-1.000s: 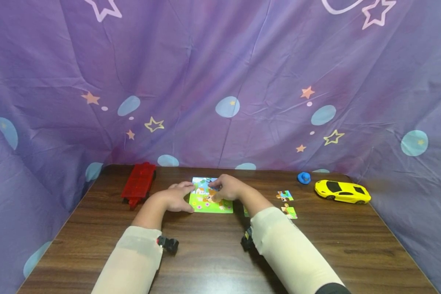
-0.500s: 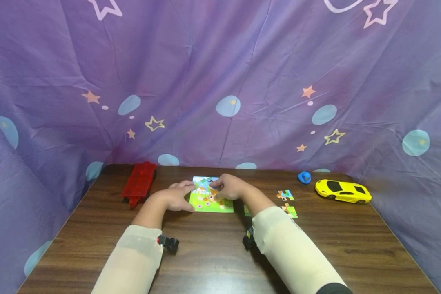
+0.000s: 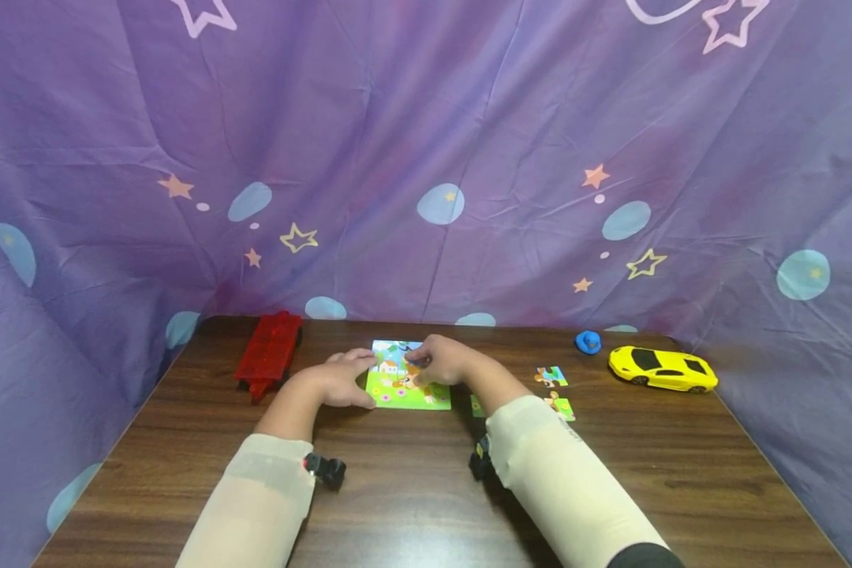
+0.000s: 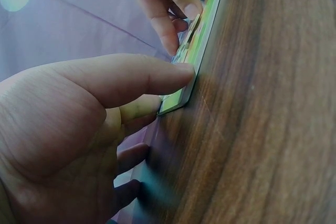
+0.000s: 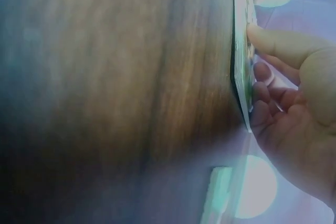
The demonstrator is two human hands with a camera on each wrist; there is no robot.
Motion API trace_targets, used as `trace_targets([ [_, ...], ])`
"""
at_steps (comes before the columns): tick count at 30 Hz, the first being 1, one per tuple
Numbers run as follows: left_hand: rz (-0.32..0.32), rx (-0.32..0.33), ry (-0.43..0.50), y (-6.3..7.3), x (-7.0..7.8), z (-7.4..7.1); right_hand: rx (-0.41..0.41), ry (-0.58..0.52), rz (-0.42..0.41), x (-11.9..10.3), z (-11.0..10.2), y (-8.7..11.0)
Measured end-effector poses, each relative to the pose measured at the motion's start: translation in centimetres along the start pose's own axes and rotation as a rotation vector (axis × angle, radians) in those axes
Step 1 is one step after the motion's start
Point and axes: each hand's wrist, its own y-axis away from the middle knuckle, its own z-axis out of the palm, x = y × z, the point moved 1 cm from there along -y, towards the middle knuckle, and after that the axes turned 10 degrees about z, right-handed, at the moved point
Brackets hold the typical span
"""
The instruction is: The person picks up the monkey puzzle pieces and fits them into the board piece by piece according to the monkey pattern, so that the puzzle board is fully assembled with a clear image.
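Observation:
A jigsaw puzzle board (image 3: pixel 410 401) with a green meadow, small house and brown animal lies flat on the table, partly covered by the hands. My left hand (image 3: pixel 342 382) rests at its left edge, thumb along the near corner and the other fingers spread out behind. Above the picture, my right hand (image 3: pixel 440 364) pinches a puzzle piece between thumb and fingers. That puzzle piece (image 4: pixel 193 31) stands tilted over the board in the left wrist view. From the right wrist, the thumb and curled fingers (image 5: pixel 265 95) appear right at the board's surface.
Loose puzzle pieces (image 3: pixel 559 405) lie right of the board, one partly behind the right wrist. Farther right are a yellow toy car (image 3: pixel 662 369) and a small blue hat (image 3: pixel 588 342). A red toy trailer (image 3: pixel 270 351) stands at the left. A purple curtain (image 3: pixel 426 158) closes off the back.

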Motion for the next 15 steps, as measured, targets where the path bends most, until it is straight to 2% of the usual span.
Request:
trace_targets([
  [8,-0.004,-0.006,-0.002,-0.09,-0.11,0.03,-0.017,0.09,0.014,-0.43,-0.24,0.56],
  [15,-0.013,-0.012,-0.001,0.16,0.3,-0.26,-0.01,0.094,-0.002,-0.31,-0.18,0.77],
])
